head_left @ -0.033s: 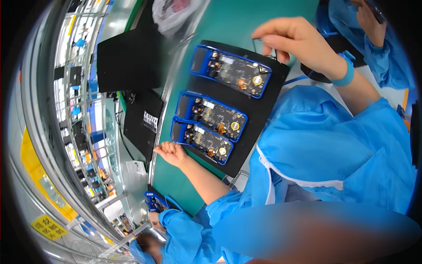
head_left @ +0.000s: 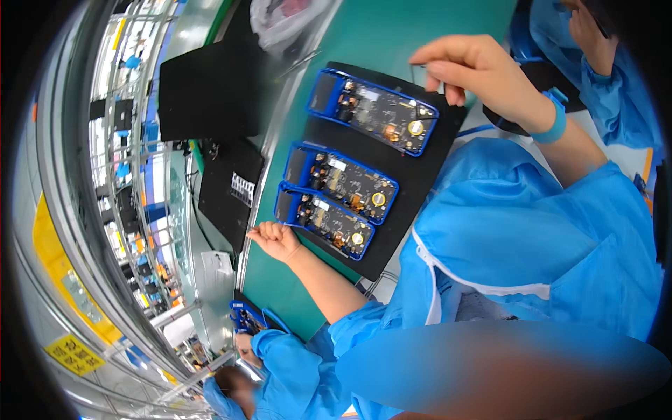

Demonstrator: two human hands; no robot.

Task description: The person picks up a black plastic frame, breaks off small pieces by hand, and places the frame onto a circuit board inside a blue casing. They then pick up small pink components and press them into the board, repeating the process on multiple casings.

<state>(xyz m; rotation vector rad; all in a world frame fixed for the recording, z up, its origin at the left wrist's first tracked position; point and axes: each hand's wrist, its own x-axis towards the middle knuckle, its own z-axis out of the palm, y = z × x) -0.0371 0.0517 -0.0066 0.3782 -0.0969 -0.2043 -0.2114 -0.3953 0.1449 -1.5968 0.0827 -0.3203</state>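
Note:
My right hand, with a blue band on its wrist, hangs over the far right corner of a black mat. Its thumb and forefinger pinch a thin, dark, bent piece whose kind I cannot make out. Below and left of it lies an open blue casing with a dark circuit board and a round yellowish part. Two similar casings, a middle one and a near one, lie side by side. My left hand is closed beside the near casing, fingers curled; whatever they hold is hidden.
A green bench top lies under the mat. Beyond its left edge stand a large black panel and a black board. A plastic bag is at the top. Co-workers in blue sit at lower left and upper right.
The whole view has shifted slightly. My right hand has come down a little toward the mat, with its grip kept. My left hand stays closed in the same place.

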